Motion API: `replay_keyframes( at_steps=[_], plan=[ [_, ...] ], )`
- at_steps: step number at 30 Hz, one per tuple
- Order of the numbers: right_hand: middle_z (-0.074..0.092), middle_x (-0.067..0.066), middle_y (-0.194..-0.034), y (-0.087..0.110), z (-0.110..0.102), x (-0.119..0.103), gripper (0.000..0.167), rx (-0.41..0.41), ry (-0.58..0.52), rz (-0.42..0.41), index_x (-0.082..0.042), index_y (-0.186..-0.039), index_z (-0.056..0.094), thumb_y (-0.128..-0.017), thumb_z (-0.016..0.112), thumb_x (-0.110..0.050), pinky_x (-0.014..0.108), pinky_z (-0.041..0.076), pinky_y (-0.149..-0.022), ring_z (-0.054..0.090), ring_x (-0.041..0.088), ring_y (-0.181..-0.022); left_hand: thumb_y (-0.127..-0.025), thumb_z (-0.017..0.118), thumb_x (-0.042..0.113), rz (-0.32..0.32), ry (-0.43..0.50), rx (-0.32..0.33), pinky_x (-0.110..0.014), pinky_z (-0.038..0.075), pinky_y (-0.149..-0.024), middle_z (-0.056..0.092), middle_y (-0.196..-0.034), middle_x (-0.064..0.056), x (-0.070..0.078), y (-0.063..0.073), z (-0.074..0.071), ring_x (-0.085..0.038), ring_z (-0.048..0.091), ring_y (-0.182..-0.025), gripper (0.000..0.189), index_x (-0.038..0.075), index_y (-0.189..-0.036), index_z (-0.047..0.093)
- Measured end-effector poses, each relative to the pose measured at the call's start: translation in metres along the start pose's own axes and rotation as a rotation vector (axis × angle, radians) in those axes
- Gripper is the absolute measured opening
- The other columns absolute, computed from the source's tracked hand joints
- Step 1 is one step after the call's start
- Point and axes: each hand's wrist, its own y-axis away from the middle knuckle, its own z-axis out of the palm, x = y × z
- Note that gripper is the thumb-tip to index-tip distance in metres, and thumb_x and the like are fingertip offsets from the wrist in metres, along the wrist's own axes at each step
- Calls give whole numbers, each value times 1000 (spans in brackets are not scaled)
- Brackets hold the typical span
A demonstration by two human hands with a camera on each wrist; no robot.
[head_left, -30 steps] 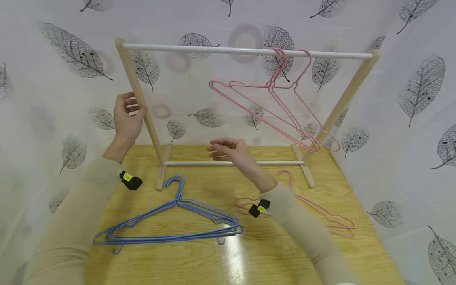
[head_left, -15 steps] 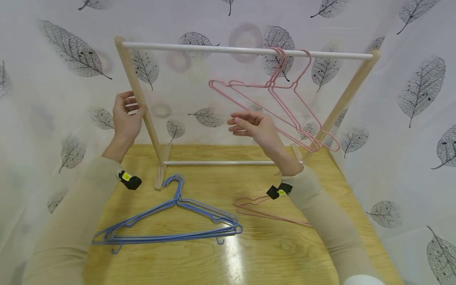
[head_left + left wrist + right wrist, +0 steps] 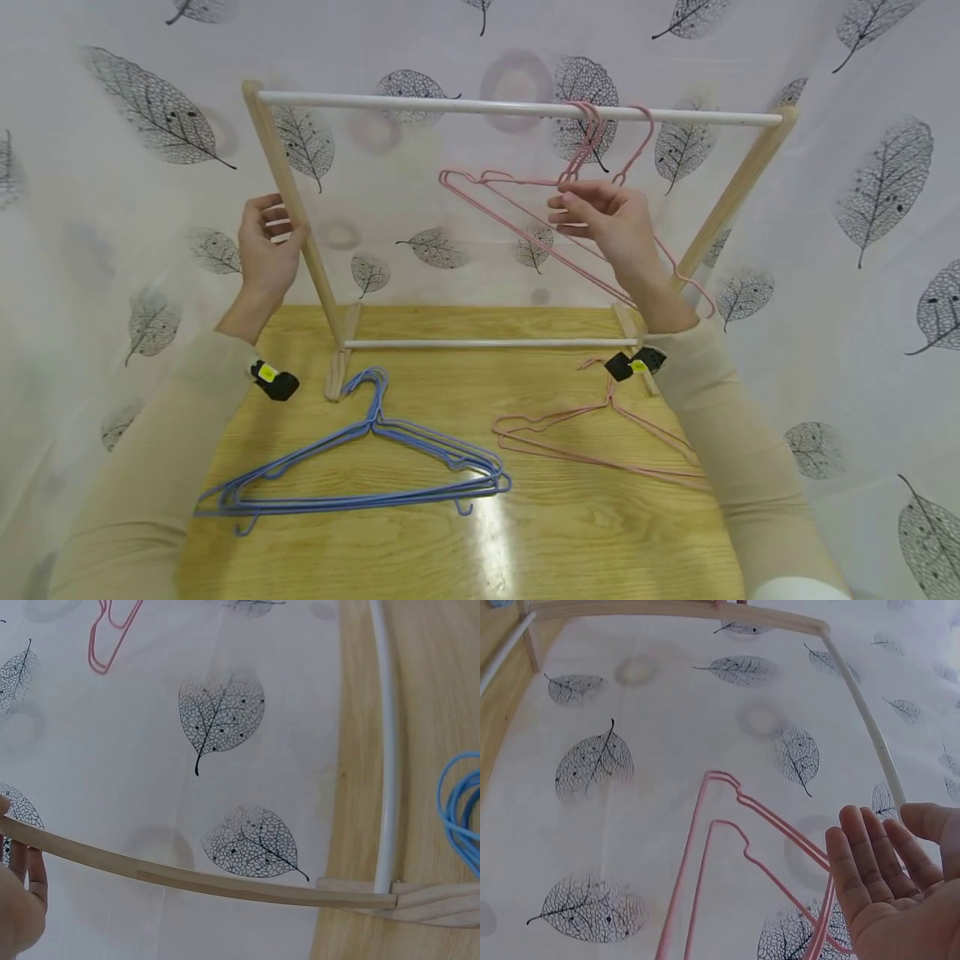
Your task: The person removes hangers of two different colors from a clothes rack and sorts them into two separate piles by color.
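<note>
The left post (image 3: 277, 158) of the rack (image 3: 735, 198) is grasped by the fingers of the left hand (image 3: 268, 250). The right hand (image 3: 615, 229) is held before the rack's right half – its fingers released – close to the pink hangers (image 3: 522, 181) hung there from the white rail (image 3: 420, 105). On the counter (image 3: 420, 554), blue hangers (image 3: 372, 408) are laid before the rack's left side, loose pink ones (image 3: 611, 401) before its right.

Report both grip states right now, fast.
Left grip: closed, holding the wooden rack post.
Right grip: open, holding nothing, near the hanging pink hangers.
</note>
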Motion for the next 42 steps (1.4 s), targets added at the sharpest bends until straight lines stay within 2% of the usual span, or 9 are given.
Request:
replay_keyframes(
  at_steps=[4,10,20,28,36,42],
  plan=[
    [83,3,-98,-7,-12,-9,26,28,3,-18,6,-121,73,-100,71,-10,27,67,-80,80,13,-83,-100,65,7,-1,0,1,-15,52,-84,52,-108,16,0,0,0,-2,56,-99,42,15,-140,55],
    [83,3,-95,-14,-26,-16,19,65,-4,-30,1,-114,77,-99,73,-9,27,66,-81,81,14,-82,-100,65,7,-1,4,2,-15,52,-84,52,-107,17,-1,0,-1,-2,56,-99,42,15,-140,55],
    [83,1,-94,-15,-35,-8,15,90,37,-29,-3,-111,79,-100,71,-9,25,66,-80,80,13,-84,-101,65,9,-7,-1,-6,-17,52,-86,51,-108,17,-2,-2,2,-2,56,-100,41,16,-140,54],
    [83,-1,-92,-16,-31,2,14,99,68,-42,-3,-110,80,-100,71,-6,22,65,-77,78,10,-80,-102,65,10,-12,-5,-7,-18,52,-87,51,-109,17,-2,-1,0,-2,55,-101,42,16,-142,54],
    [81,-7,-93,-19,-18,8,26,83,159,-11,4,-121,74,-101,71,-11,18,64,-77,78,7,-83,-102,64,9,-8,-5,-12,-18,52,-87,50,-109,17,0,1,0,-2,55,-100,42,15,-143,53],
    [80,-8,-92,-25,-3,11,29,83,167,0,8,-125,71,-102,69,-9,18,64,-75,78,6,-80,-102,64,10,-2,-3,-17,-18,51,-87,50,-110,17,1,2,-1,-2,55,-101,43,15,-143,53]
  ],
)
